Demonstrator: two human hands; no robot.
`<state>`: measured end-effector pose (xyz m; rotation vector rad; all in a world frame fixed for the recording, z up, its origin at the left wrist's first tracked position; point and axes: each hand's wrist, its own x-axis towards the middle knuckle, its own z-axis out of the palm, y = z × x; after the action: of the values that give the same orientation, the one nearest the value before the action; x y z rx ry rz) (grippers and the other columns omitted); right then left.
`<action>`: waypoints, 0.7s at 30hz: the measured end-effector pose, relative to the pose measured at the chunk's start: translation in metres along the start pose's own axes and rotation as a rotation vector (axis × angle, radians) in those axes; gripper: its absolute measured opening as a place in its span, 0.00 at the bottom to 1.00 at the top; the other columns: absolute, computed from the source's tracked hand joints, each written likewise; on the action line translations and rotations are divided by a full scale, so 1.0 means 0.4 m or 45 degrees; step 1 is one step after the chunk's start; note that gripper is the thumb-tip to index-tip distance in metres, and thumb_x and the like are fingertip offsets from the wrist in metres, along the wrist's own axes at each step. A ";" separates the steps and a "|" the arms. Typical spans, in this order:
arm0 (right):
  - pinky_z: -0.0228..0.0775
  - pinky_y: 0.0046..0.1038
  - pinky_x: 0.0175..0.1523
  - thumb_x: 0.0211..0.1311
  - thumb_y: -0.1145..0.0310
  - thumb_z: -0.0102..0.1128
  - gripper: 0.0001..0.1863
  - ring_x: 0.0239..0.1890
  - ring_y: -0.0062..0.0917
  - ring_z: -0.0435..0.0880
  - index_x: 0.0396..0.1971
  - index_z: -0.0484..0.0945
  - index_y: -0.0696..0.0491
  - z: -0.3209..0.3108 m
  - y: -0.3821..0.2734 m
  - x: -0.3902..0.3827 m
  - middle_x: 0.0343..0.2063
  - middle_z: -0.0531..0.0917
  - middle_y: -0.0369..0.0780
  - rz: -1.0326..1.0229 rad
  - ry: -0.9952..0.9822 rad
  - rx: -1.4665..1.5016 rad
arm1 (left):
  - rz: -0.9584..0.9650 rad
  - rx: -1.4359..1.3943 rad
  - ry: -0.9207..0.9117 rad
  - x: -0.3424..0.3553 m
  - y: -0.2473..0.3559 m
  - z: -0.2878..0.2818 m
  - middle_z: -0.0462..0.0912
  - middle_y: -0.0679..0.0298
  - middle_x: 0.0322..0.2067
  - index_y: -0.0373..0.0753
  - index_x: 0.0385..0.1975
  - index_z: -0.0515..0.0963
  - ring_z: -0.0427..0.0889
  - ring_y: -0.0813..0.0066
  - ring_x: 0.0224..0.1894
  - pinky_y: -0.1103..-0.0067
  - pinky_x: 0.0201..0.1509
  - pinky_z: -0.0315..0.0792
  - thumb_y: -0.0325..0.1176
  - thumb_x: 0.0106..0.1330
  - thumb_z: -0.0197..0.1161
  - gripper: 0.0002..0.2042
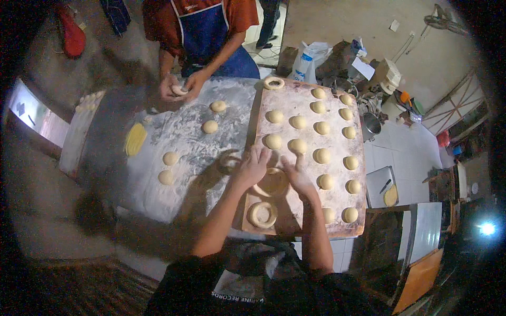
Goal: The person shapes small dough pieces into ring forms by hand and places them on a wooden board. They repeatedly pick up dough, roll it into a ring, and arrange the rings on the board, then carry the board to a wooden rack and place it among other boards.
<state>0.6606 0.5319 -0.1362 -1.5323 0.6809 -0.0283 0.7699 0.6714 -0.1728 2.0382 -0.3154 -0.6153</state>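
Note:
My left hand [253,168] and my right hand [296,176] are closed on opposite sides of a wide, stretched dough ring [266,192] low over the wooden board [311,205]. A smaller dough ring [262,215] lies just below them at the board's near edge. Several pale, round dough balls [273,141] sit in rows above and to the right of my hands. Another ring [273,83] is on the board's far left corner.
A co-worker in a blue apron [203,31] shapes dough in their hands [179,89] across the floured grey table [153,200], which holds several dough balls and a yellow oval piece [135,138]. Bags and containers [311,60] crowd the back right; a metal tray [374,192] is right of the board.

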 end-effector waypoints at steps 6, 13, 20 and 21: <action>0.71 0.45 0.41 0.59 0.58 0.59 0.35 0.38 0.44 0.81 0.63 0.56 0.48 0.024 0.077 0.013 0.35 0.81 0.49 -0.309 0.210 -1.020 | 0.081 0.649 -0.210 -0.027 -0.029 -0.039 0.58 0.32 0.61 0.44 0.66 0.54 0.62 0.33 0.61 0.55 0.61 0.64 0.47 0.60 0.62 0.36; 0.71 0.48 0.40 0.57 0.59 0.59 0.37 0.39 0.44 0.79 0.65 0.55 0.48 0.049 0.097 0.008 0.37 0.78 0.47 -0.293 0.262 -1.294 | 0.152 0.794 -0.275 -0.076 0.032 -0.051 0.56 0.35 0.63 0.47 0.67 0.51 0.65 0.39 0.61 0.57 0.61 0.67 0.41 0.52 0.67 0.42; 0.72 0.43 0.46 0.61 0.51 0.55 0.27 0.43 0.48 0.80 0.50 0.69 0.58 -0.092 0.091 0.159 0.36 0.81 0.56 -0.164 0.651 -0.763 | 0.531 0.781 0.049 0.092 0.072 -0.004 0.72 0.39 0.48 0.36 0.58 0.64 0.75 0.42 0.50 0.59 0.51 0.72 0.46 0.59 0.62 0.30; 0.73 0.43 0.45 0.61 0.53 0.54 0.23 0.42 0.48 0.81 0.44 0.72 0.60 -0.100 0.088 0.207 0.34 0.81 0.55 -0.153 0.779 -0.904 | 0.686 0.775 0.139 0.157 0.089 0.020 0.76 0.41 0.42 0.31 0.54 0.69 0.77 0.44 0.47 0.60 0.49 0.72 0.46 0.62 0.59 0.27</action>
<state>0.6978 0.4633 -0.1962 -2.2798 1.1592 -0.3947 0.8192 0.6186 -0.1645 2.3937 -1.0445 -0.0651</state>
